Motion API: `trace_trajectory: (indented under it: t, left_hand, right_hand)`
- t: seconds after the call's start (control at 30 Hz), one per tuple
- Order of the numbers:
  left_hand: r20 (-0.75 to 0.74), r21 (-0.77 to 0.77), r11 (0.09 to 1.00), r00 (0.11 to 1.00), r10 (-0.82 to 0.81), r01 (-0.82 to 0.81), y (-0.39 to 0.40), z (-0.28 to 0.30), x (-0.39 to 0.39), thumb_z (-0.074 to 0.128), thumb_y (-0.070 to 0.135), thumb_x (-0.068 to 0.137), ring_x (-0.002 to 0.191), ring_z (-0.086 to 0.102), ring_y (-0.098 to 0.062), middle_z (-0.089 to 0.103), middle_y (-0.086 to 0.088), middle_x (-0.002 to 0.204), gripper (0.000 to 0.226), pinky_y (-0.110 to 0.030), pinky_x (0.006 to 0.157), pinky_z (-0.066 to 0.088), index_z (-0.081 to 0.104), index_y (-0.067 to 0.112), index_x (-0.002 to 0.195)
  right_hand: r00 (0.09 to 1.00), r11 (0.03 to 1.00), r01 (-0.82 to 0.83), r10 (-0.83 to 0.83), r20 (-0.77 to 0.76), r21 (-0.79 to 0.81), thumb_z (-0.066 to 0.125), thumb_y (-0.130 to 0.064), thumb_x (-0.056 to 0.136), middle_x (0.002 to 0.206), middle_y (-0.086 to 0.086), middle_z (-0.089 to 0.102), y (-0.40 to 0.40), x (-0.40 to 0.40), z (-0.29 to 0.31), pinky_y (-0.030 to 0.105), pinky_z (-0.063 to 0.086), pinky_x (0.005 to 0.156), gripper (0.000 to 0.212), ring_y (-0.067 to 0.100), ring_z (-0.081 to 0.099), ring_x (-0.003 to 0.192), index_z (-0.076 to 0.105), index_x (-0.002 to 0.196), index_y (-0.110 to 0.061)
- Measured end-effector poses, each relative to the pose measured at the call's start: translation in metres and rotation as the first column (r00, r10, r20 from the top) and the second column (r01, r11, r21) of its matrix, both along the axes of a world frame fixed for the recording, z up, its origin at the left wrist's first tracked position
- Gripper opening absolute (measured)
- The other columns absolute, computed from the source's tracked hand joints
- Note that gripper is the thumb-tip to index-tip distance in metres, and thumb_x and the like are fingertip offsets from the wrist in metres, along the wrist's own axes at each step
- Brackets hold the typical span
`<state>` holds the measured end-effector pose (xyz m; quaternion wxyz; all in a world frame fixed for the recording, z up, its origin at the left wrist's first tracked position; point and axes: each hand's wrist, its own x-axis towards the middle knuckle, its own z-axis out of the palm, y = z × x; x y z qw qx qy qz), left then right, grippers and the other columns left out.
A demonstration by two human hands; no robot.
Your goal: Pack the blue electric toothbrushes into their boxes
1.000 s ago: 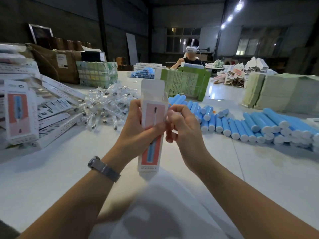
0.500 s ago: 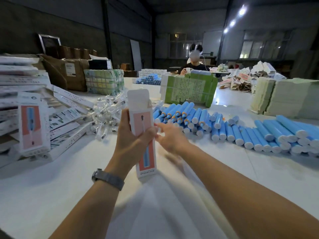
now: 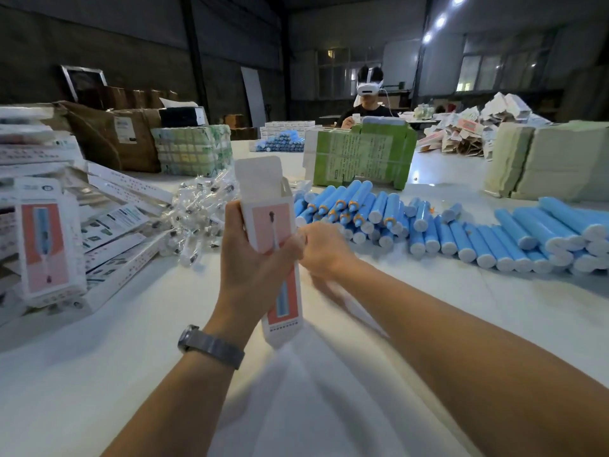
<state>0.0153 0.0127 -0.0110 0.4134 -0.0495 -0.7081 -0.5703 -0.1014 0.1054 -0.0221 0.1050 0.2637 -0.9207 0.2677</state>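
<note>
Left hand [image 3: 253, 255] grips toothbrush box [image 3: 273, 245] upright, top flap open, likely so a handle can drop straight in. Right hand [image 3: 324, 250] sits just right of it, blurred; can't tell its finger state, holds nothing visible. Blue toothbrush handles [image 3: 428, 225] lie piled on table [image 3: 428, 308] just beyond and right of right hand.

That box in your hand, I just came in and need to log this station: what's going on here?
A person is packing toothbrushes. The left hand grips an upright white-and-pink box with its top flap open. The right hand is beside it, reaching toward the pile of blue toothbrush handles on the white table; it is blurred, so whether it holds anything is unclear. More boxes lie at the left, beside bagged brush heads.
</note>
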Motion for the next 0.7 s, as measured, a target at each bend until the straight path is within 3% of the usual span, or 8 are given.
trace_trajectory:
  t: [0.13,0.23,0.33,0.37,0.47,0.6,0.7]
  left_hand:
    - [0.009,0.075,0.992,0.994,-0.106,0.105,0.011,0.004,0.007,0.078,0.019,0.068,0.066,0.07,-0.029,0.066,0.007,0.078,0.045,-0.035,0.056,0.06,0.044,0.025,0.097]
    - [0.033,0.106,0.948,0.952,-0.304,0.299,0.031,0.002,0.01,0.083,0.018,0.067,0.066,0.071,-0.026,0.069,0.004,0.079,0.05,-0.031,0.059,0.059,0.048,0.024,0.102]
    - [0.039,0.09,0.891,0.892,-0.45,0.445,0.059,0.0,0.01,0.087,0.026,0.065,0.07,0.071,-0.028,0.068,0.001,0.082,0.048,-0.032,0.063,0.058,0.053,0.034,0.099]
    - [0.047,0.07,0.883,0.882,-0.468,0.465,0.067,0.001,0.008,0.087,0.029,0.066,0.071,0.071,-0.027,0.068,0.002,0.084,0.046,-0.031,0.064,0.058,0.054,0.038,0.097]
    - [0.074,-0.028,0.857,0.856,-0.512,0.515,0.08,0.007,0.004,0.084,0.021,0.075,0.07,0.072,-0.022,0.068,0.002,0.086,0.041,-0.025,0.062,0.057,0.054,0.039,0.098]
    - [0.102,-0.071,0.854,0.855,-0.508,0.516,0.083,0.011,0.002,0.083,0.02,0.076,0.07,0.073,-0.022,0.069,-0.001,0.089,0.043,-0.023,0.06,0.057,0.053,0.041,0.099]
    - [0.084,-0.097,0.877,0.882,-0.463,0.47,0.084,0.007,0.002,0.083,0.024,0.073,0.072,0.071,-0.025,0.067,-0.001,0.087,0.044,-0.031,0.061,0.06,0.052,0.039,0.1]
  right_hand:
    - [0.999,0.958,0.035,-0.039,-0.008,-0.286,0.063,-0.011,0.087,0.107,0.004,0.073,0.042,0.017,0.025,0.025,0.049,0.091,0.027,0.014,0.065,0.099,0.074,0.111,-0.013]
    - [0.995,0.865,-0.063,0.016,-0.097,-0.499,0.066,-0.01,0.089,0.093,0.003,0.075,0.083,0.049,0.06,0.016,0.048,0.07,0.02,0.006,0.066,0.079,0.072,0.107,-0.016]
    - [0.975,0.7,-0.22,0.143,-0.168,-0.68,0.069,-0.005,0.084,0.072,0.003,0.072,0.124,0.091,0.1,0.014,0.046,0.052,0.014,0.002,0.059,0.056,0.072,0.086,-0.019]
    - [0.966,0.679,-0.256,0.163,-0.199,-0.688,0.07,-0.007,0.081,0.067,-0.001,0.071,0.135,0.102,0.111,0.014,0.043,0.05,0.014,0.002,0.054,0.052,0.073,0.08,-0.021]
    - [0.958,0.791,-0.27,0.164,-0.235,-0.549,0.071,-0.007,0.083,0.073,-0.01,0.07,0.156,0.121,0.134,0.012,0.045,0.055,0.016,-0.001,0.055,0.055,0.076,0.078,-0.021]
    - [0.966,0.846,-0.244,0.173,-0.19,-0.474,0.071,-0.003,0.084,0.078,-0.011,0.073,0.168,0.125,0.145,0.011,0.049,0.058,0.023,-0.002,0.063,0.062,0.074,0.089,-0.025]
    - [0.964,0.876,-0.231,0.145,-0.225,-0.424,0.075,-0.005,0.081,0.08,-0.009,0.074,0.166,0.124,0.144,0.011,0.052,0.063,0.029,0.0,0.068,0.069,0.071,0.101,-0.025]
